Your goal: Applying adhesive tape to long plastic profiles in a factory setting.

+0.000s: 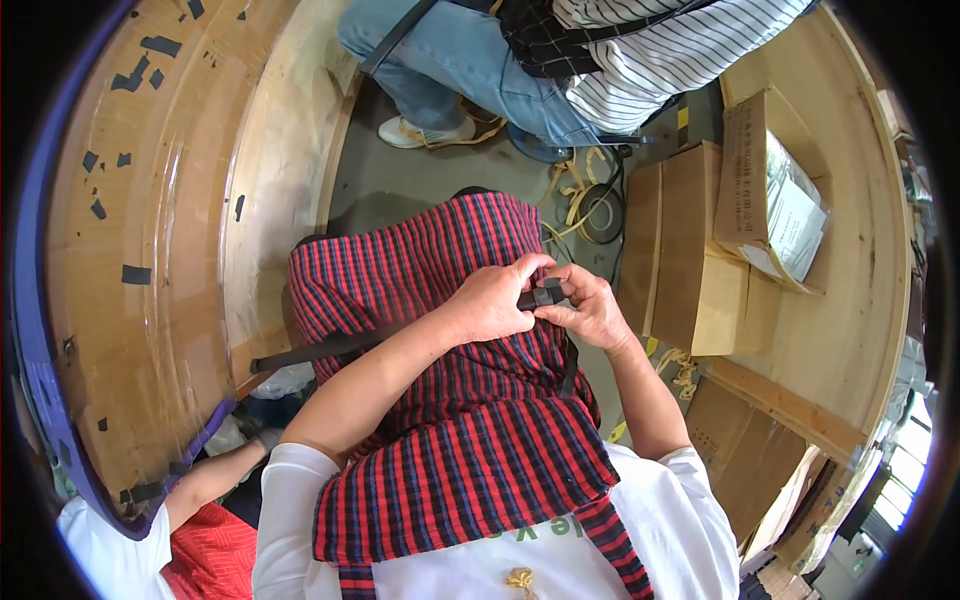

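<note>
Pinching a small dark piece [541,296] over the striped apron [400,285] on the lap.

Fingers of the left hand [492,300] and right hand [592,308] seem closed on it from either side. A black strip [310,353] passes beneath the left forearm [385,365]; whether it joins the piece, I cannot tell. Should one pinch loosen, the piece could slip into the apron's folds; the strip's end, jutting left, might snag on the brown panel [180,220] if pulled. Elbows are bent and spread, forearms converging, fingertips nearly meeting. Farther out: cardboard boxes [675,250] to the right, a seated co-worker [450,60] in jeans ahead.
</note>
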Available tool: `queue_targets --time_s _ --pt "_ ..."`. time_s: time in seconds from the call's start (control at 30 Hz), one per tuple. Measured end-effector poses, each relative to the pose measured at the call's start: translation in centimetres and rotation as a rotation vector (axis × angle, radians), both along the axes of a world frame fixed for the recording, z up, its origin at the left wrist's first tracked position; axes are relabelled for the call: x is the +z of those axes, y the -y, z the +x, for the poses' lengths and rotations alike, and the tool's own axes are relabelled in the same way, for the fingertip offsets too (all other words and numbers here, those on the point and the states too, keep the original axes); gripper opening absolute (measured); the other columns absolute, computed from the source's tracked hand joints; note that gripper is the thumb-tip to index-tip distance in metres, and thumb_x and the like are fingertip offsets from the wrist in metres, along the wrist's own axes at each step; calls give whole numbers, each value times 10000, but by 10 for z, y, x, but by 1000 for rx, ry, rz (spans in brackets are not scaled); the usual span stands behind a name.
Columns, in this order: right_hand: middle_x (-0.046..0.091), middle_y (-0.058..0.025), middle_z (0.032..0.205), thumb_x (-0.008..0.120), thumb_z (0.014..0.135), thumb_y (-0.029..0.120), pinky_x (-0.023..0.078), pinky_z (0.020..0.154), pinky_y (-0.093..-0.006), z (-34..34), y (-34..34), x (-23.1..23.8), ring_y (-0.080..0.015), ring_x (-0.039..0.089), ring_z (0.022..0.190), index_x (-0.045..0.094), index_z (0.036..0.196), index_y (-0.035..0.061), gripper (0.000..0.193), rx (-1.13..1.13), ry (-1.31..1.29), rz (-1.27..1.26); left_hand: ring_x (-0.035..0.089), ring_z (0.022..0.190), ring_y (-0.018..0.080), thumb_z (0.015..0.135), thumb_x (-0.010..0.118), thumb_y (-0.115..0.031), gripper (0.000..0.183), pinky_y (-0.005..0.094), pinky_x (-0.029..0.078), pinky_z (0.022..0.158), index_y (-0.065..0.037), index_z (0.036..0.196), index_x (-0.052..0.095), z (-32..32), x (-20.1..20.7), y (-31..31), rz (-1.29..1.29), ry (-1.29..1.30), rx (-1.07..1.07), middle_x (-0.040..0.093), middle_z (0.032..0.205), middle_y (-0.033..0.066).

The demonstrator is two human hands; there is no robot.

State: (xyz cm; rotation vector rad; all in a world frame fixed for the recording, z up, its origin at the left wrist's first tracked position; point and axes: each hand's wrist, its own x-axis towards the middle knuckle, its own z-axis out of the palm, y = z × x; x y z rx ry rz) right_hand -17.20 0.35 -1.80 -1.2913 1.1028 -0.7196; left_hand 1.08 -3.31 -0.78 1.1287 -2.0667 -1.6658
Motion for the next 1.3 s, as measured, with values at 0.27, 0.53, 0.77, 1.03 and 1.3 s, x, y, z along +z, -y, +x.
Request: queue_targets --time_s 0.27,0.53,0.77,1.03,1.3 --pt "608 -24 895 607 757 -35 458 693 -227 -10 6 19 -77 562 803 501 1004 2 271 82 242 282 615 664 251 672 647 -124 575 371 496 565 -103 1183 385 -8 1 -33 -319 191 156 608 740 88" --pt "533 -5 666 531 715 53 407 473 -224 15 -1 13 -87 487 558 570 784 46 80 -217 73 328 604 627 269 704 569 -132 418 385 493 506 -106 1111 474 -13 -18 -59 -696 184 274 609 761 104" --pt "575 -22 716 621 714 -40 470 485 -212 13 -10 10 -86 546 538 514 922 21 242 -216 113 253 459 1044 277 698 647 -193 567 372 405 870 -24 1183 406 20 -4 -55 -788 38 294 456 1116 125" --pt "559 -31 658 613 785 45 450 448 -212 15 -7 4 -110 536 501 493 877 48 151 -286 109 279 573 776 272 841 502 -373 371 380 456 695 -50 1021 488 141 -8 -91 -586 532 60 564 842 110" --pt "553 -44 583 505 884 255 384 401 -206 12 13 24 -104 497 445 503 868 62 193 -447 324 99 552 592 191 819 561 -313 346 288 454 466 -30 1006 494 144 168 -123 -1031 481 389 502 686 58"
